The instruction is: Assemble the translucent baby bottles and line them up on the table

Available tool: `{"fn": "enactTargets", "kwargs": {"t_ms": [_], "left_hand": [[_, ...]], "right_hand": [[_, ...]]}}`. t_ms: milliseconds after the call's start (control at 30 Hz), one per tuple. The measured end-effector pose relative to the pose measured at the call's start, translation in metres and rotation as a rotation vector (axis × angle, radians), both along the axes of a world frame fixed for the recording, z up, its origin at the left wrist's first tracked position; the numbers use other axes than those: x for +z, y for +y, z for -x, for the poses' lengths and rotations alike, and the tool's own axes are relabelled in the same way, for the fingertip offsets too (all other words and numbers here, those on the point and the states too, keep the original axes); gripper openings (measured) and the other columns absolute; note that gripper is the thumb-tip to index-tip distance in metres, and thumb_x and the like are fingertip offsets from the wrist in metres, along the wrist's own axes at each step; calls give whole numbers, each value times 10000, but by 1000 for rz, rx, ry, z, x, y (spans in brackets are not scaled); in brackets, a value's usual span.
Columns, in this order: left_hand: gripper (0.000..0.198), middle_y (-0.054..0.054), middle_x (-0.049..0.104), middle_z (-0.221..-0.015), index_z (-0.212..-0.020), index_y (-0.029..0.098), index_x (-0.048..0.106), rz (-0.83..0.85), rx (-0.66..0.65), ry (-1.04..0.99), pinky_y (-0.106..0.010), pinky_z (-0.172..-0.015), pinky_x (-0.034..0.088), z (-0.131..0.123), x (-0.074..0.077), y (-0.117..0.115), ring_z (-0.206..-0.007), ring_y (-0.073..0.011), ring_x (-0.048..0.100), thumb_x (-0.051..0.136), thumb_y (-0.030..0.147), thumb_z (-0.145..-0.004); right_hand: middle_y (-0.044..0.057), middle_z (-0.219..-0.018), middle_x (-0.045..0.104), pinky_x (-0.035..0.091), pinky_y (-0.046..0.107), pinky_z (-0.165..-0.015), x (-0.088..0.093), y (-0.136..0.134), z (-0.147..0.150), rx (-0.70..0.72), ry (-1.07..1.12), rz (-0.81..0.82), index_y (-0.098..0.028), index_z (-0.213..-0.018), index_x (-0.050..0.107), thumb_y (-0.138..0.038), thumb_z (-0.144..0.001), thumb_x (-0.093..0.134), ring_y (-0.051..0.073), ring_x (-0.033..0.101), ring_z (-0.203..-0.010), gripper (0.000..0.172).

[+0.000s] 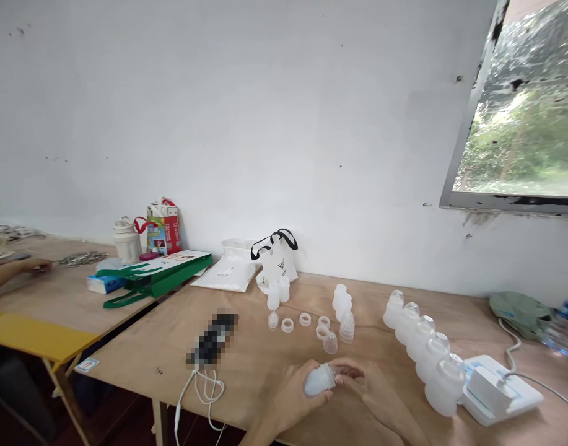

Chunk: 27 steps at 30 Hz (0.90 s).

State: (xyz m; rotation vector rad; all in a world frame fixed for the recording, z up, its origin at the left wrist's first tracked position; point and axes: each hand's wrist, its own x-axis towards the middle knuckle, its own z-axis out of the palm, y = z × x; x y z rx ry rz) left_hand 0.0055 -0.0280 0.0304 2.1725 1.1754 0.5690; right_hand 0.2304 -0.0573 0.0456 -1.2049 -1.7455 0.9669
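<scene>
Above a plywood table [260,365], left hand [290,396] cupping a frosted plastic bottle [317,383], right hand [358,387] pinching its neck; a row of bottles [420,347] standing just beside.

The left hand [289,397] is bare, with uncovered skin running past the wrist to the frame's lower edge. The right hand [370,396] matches it: long bare fingers and an unsleeved forearm.

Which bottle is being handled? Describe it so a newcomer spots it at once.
Below the window stands a plywood table. Left of its row of five translucent bottles, one white bottle lies sideways between the left hand and right hand, the only one held.
</scene>
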Motion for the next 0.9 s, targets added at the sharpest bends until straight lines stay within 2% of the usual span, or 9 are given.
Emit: {"fn": "enactTargets", "kwargs": {"t_ms": [200, 400, 533, 700, 800, 900], "left_hand": [[364, -27, 760, -1102, -1163, 276, 704, -1, -10, 17, -309, -825, 461, 0, 7, -3, -1056, -319, 684, 717, 483, -864], [389, -25, 774, -1091, -1174, 289, 714, 11, -3, 47, -295, -799, 460, 0, 15, -6, -1027, -314, 703, 729, 492, -842], [413, -20, 783, -1090, -1185, 298, 717, -6, -9, 70, -290, -788, 456, -1, 17, -7, -1016, -315, 715, 751, 498, -825], [448, -19, 779, -1109, -1203, 303, 706, -10, 18, 93, -306, -831, 457, -2, 12, -5, -1042, -323, 699, 766, 503, -806], [421, -13, 771, -1103, -1186, 302, 704, -7, 19, 62, -297, -833, 453, -1, 6, -3, -1034, -303, 685, 759, 486, -812], [402, -10, 757, -1110, -1167, 297, 700, -2, 19, 29, -293, -839, 445, 0, -1, 0, -1049, -289, 665, 768, 470, -811]], "right_hand": [[73, -987, 799, 531, 412, -886, 1, 0, 0, -34, -50, -2, -267, -1010, 819, -576, -857, 677, 306, 713, -942, 372], [76, -1026, 807, 514, 425, -920, 4, 0, 2, -30, -71, 51, -269, -969, 828, -645, -856, 659, 334, 719, -998, 427], [54, -975, 802, 522, 382, -862, 4, -2, 2, -1, -99, 41, -269, -923, 789, -672, -901, 601, 305, 722, -959, 445], [12, -725, 712, 506, 330, -711, -15, 0, 1, -80, -192, -32, -274, -796, 705, -698, -961, 500, 226, 656, -704, 499], [31, -703, 695, 506, 353, -757, -30, 2, 4, -181, -222, -97, -290, -777, 709, -721, -935, 529, 241, 636, -700, 493], [39, -723, 706, 499, 368, -778, -37, 4, 9, -227, -211, -125, -307, -831, 728, -728, -927, 541, 260, 643, -720, 470]]}}
